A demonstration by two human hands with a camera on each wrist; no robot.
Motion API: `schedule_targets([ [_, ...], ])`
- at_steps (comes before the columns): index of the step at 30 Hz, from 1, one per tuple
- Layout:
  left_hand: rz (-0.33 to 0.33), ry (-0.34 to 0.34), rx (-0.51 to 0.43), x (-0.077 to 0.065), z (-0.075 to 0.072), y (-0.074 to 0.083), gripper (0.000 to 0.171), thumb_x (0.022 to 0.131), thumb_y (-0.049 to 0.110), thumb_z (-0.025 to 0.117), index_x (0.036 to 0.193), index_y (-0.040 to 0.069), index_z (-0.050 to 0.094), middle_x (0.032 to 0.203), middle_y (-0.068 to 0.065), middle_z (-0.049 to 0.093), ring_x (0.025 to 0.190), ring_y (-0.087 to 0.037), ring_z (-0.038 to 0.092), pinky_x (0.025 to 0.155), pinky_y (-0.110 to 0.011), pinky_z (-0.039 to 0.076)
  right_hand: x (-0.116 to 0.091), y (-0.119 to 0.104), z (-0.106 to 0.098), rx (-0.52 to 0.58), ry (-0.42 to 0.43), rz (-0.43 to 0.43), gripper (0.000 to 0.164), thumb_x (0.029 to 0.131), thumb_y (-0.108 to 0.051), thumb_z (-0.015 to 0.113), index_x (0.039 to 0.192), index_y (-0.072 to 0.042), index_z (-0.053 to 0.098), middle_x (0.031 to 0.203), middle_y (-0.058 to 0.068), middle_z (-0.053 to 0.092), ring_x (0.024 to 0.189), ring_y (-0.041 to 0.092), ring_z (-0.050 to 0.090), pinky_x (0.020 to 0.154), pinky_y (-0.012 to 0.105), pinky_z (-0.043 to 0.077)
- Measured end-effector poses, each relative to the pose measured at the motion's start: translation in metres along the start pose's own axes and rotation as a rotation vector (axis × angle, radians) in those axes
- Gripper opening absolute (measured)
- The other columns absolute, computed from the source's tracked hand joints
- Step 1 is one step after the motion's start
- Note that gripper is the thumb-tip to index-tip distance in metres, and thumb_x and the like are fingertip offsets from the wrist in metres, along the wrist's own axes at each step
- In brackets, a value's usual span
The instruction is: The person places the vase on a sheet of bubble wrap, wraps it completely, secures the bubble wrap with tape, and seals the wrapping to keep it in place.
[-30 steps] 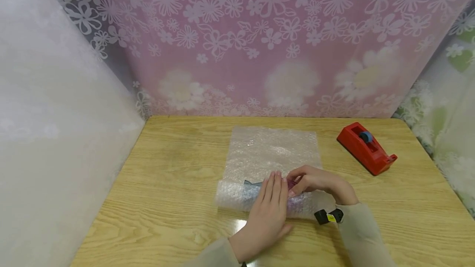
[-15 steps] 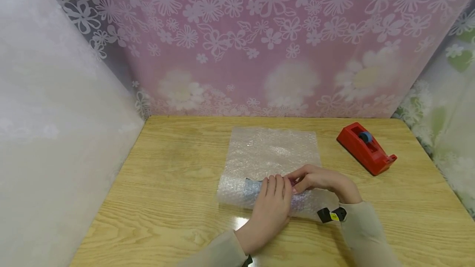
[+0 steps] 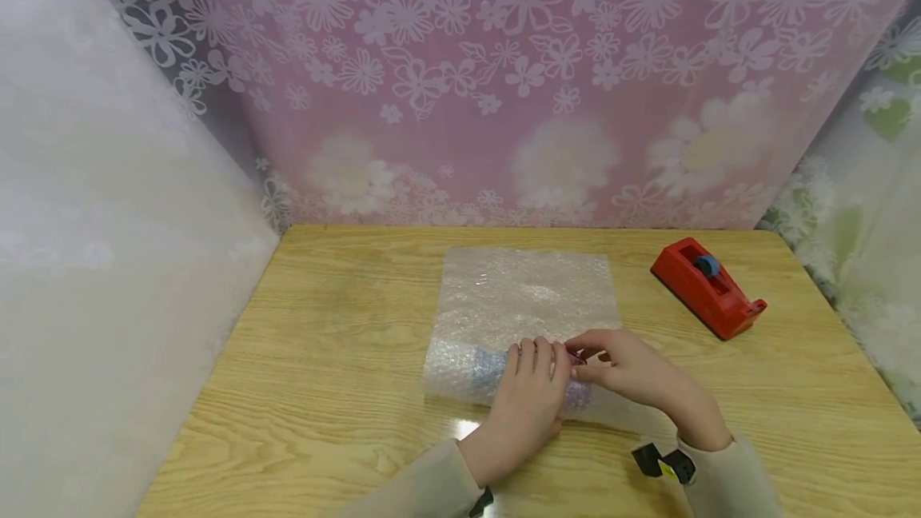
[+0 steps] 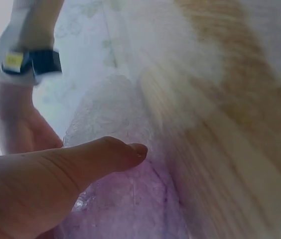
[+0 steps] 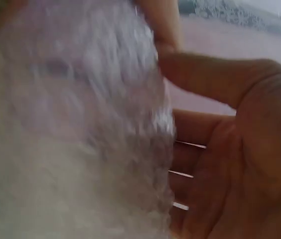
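A sheet of clear bubble wrap [image 3: 528, 286] lies on the table, its near end folded over a blue and purple item [image 3: 492, 366]; the wrap hides what kind it is. Across the middle of this roll, my left hand [image 3: 528, 390] holds it with fingers bent over the top. Its thumb [image 4: 105, 155] presses the near side in the left wrist view. Just to the right, my right hand [image 3: 633, 366] pinches the roll near the item's purple end, thumb in front and fingers behind. The right wrist view shows the thumb [image 5: 205, 74] against the wrap's edge.
A red tape dispenser [image 3: 708, 286] with a blue hub stands at the back right of the wooden table [image 3: 324, 342]. Floral curtains [image 3: 504, 102] hang behind and along both sides. Each wrist wears a black camera [image 3: 662, 464].
My right wrist has swung right and toward the near edge, its fingers staying by the purple end. The left fingers have gone from straight to bent over the roll, slightly farther right.
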State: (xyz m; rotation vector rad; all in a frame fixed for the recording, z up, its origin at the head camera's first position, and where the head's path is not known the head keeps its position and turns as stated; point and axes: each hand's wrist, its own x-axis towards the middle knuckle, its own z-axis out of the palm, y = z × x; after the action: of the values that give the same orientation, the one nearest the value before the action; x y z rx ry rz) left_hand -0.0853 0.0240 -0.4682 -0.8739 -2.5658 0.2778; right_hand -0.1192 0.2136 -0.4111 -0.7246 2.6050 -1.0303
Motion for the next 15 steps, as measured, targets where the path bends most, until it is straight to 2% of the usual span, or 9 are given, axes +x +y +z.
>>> schedule_targets([
  [2,0.001,-0.028,0.001,0.001,-0.001,-0.001,0.107,0.062,0.072,0.077,0.138,0.005,0.044,0.127,-0.013,0.054,0.116,-0.030,0.051,0.102,-0.042,0.041,-0.006,-0.007,0.008,-0.132,0.130,-0.065,0.028,0.089,-0.017,0.073,0.114,-0.006,0.071,0.108,0.003,0.071,0.098,0.023,0.067,0.083,0.047,0.054],
  [4,0.001,-0.048,-0.004,0.002,-0.002,-0.002,0.109,0.061,0.073,0.078,0.138,0.005,0.043,0.126,-0.013,0.053,0.115,-0.030,0.051,0.101,-0.041,0.041,-0.012,-0.013,0.018,-0.254,0.260,-0.148,0.026,0.083,-0.011,0.077,0.108,-0.005,0.073,0.105,0.003,0.072,0.097,0.023,0.068,0.082,0.046,0.055],
  [7,-0.007,-0.066,-0.027,0.004,-0.003,-0.005,0.109,0.059,0.072,0.079,0.137,0.005,0.044,0.124,-0.011,0.053,0.111,-0.027,0.052,0.097,-0.039,0.043,-0.019,-0.019,0.034,-0.378,0.396,-0.236,0.036,0.074,-0.005,0.082,0.109,0.001,0.072,0.110,0.010,0.070,0.101,0.028,0.066,0.088,0.053,0.051],
  [9,-0.010,-0.076,-0.054,0.005,-0.005,-0.007,0.109,0.059,0.071,0.080,0.137,0.005,0.044,0.123,-0.011,0.052,0.109,-0.026,0.052,0.095,-0.038,0.043,-0.024,-0.023,0.045,-0.434,0.429,-0.253,0.051,0.069,-0.004,0.083,0.116,0.007,0.067,0.118,0.016,0.066,0.109,0.033,0.062,0.096,0.059,0.044],
  [11,-0.015,-0.085,-0.078,0.005,-0.005,-0.008,0.109,0.058,0.071,0.081,0.136,0.005,0.044,0.122,-0.011,0.052,0.107,-0.025,0.051,0.094,-0.038,0.044,-0.030,-0.025,0.057,-0.482,0.436,-0.242,0.069,0.064,-0.006,0.085,0.126,0.010,0.059,0.129,0.022,0.059,0.121,0.039,0.054,0.105,0.063,0.032],
  [15,-0.015,-0.085,-0.103,0.007,-0.005,-0.011,0.108,0.057,0.069,0.083,0.135,0.005,0.044,0.120,-0.011,0.052,0.105,-0.025,0.051,0.091,-0.037,0.044,-0.037,-0.029,0.078,-0.552,0.412,-0.169,0.101,0.057,-0.010,0.087,0.142,0.014,0.038,0.145,0.031,0.041,0.137,0.045,0.032,0.116,0.058,0.009],
])
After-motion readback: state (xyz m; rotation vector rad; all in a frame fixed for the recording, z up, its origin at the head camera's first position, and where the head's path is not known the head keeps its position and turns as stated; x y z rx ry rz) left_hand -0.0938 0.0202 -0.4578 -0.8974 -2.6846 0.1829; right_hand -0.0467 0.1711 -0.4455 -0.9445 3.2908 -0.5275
